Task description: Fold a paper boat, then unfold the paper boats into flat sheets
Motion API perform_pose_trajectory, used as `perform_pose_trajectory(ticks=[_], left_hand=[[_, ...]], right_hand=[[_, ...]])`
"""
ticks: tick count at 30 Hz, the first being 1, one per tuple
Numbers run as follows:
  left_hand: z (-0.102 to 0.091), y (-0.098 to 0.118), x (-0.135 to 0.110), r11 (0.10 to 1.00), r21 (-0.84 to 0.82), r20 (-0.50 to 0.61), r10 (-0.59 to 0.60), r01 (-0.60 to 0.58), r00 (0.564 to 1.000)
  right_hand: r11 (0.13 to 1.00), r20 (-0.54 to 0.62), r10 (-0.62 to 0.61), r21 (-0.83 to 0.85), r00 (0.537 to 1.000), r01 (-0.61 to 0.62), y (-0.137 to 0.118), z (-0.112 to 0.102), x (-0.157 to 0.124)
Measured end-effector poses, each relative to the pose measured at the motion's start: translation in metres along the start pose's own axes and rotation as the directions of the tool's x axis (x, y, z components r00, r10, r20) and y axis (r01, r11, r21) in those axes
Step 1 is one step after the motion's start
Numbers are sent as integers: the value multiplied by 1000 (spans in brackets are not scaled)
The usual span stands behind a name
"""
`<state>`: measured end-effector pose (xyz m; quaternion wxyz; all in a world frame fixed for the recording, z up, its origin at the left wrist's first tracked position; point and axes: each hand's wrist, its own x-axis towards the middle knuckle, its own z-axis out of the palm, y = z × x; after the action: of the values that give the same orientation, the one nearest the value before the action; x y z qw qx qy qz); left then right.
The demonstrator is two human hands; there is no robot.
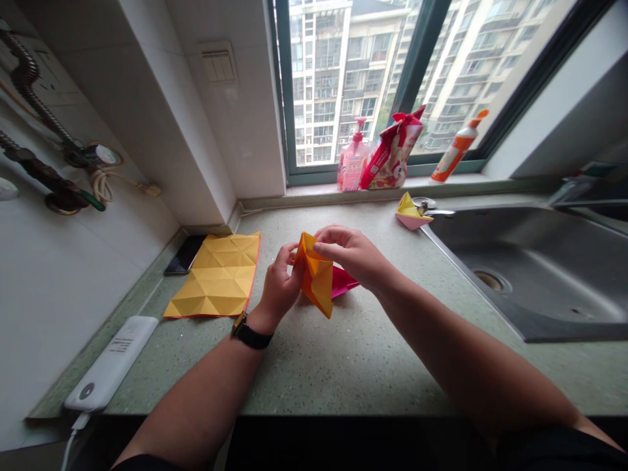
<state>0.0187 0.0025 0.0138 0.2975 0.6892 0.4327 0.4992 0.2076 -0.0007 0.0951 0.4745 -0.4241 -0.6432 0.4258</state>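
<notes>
Both my hands hold a partly folded orange paper piece with a pink underside just above the speckled green counter. My left hand, with a black watch at the wrist, pinches its left edge. My right hand pinches its top from the right, fingers closed on the paper. A creased yellow paper sheet lies flat to the left of my hands. A finished yellow and pink folded paper shape sits by the sink's near-left corner.
A steel sink fills the right side. A dark phone and a white power bank lie at the left. On the window sill stand a pink pump bottle, a red bag and an orange bottle.
</notes>
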Motion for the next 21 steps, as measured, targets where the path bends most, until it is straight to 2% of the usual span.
perform_pose_trajectory(ticks=[4, 7, 11, 15, 18, 21], left_hand=[[0, -1, 0, 1000, -13, 2, -19, 19, 1000], [-1, 1, 0, 999, -34, -5, -32, 32, 999], [-1, 2, 2, 998, -38, -41, -56, 55, 998], [-1, -1, 7, 988, -134, -71, -89, 79, 993], [0, -1, 8, 975, -196, -85, -126, 107, 988], [-2, 3, 8, 970, -184, -103, -178, 157, 979]], right_hand=[[970, 51, 84, 226, 995, -93, -3, 2, -1], [942, 80, 123, 306, 989, -142, -8, 2, -2], [934, 85, 158, 311, 984, -177, -15, -5, 0], [914, 84, 204, 340, 975, -221, -11, -15, 8], [930, -1, 188, 321, 982, -178, -4, -17, 11], [984, -51, 86, 159, 995, -77, 1, -9, 7]])
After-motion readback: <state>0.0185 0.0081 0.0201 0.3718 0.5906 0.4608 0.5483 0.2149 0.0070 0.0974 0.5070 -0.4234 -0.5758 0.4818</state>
